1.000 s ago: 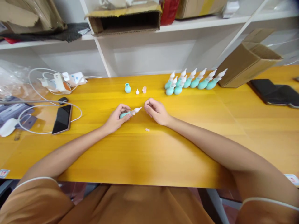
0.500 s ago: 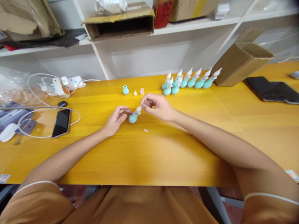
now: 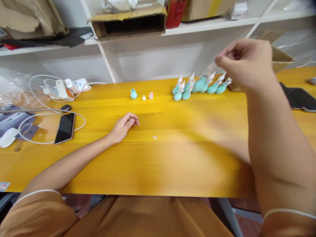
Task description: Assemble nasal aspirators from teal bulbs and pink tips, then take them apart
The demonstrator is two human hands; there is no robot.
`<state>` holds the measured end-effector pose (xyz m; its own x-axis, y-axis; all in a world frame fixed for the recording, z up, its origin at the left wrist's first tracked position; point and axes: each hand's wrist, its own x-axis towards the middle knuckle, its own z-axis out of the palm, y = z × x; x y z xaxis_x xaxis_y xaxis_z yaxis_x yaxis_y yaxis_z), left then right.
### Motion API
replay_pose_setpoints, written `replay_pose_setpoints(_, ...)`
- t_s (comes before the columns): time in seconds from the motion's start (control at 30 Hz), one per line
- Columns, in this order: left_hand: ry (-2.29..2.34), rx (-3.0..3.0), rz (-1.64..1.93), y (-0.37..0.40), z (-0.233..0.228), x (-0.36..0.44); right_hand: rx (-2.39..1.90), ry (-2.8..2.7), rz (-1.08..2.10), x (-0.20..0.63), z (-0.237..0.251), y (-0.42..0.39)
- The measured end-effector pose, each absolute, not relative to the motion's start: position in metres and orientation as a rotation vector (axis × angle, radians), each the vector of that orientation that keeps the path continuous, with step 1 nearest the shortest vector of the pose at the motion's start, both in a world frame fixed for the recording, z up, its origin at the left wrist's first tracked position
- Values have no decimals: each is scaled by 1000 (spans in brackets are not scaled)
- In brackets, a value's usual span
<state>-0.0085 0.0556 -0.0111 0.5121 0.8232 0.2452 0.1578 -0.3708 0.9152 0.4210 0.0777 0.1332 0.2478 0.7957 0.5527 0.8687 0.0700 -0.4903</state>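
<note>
Raised over the back right of the table, my right hand [image 3: 247,61] pinches a teal bulb nasal aspirator [image 3: 199,84] by its clear tip. The aspirator is blurred and overlaps the group of matching bulb aspirators [image 3: 187,94] standing there. My left hand [image 3: 125,125] rests on the table, fingers loosely bent and holding nothing. Behind it stand a teal bulb without a tip [image 3: 133,94], a small whitish cone piece [image 3: 144,97] and a pink cup-like piece [image 3: 151,95]. Nearer me lie tiny clear round pieces [image 3: 154,137].
On the left are a phone [image 3: 64,127], white cables and a power strip [image 3: 78,86]. A shelf holding an open cardboard box [image 3: 133,26] runs above the back. Behind my right arm are another carton [image 3: 282,57] and a black flat item [image 3: 296,97].
My right hand has carried the bulb aspirator from beside my left hand up and right to the group at the back. My left hand stays in place, now without the aspirator beside it.
</note>
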Motion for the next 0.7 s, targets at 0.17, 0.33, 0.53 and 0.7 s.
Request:
replay_pose_setpoints(0.17, 814, 1859, 878, 56, -12, -10, -1879, -1470, -140, 444, 130, 80)
replay_pose_setpoints(0.33, 818, 1881, 857, 56, -13, -10, -2070, -1580, -195, 453, 123, 87)
replay_pose_setpoints(0.53, 823, 1925, 843, 56, -12, -11, -2143, -1643, -103, 448, 114, 95)
replay_pose_setpoints(0.7, 818, 1952, 816, 55, -11, -11, -2164, -1699, -83, 449, 106, 103)
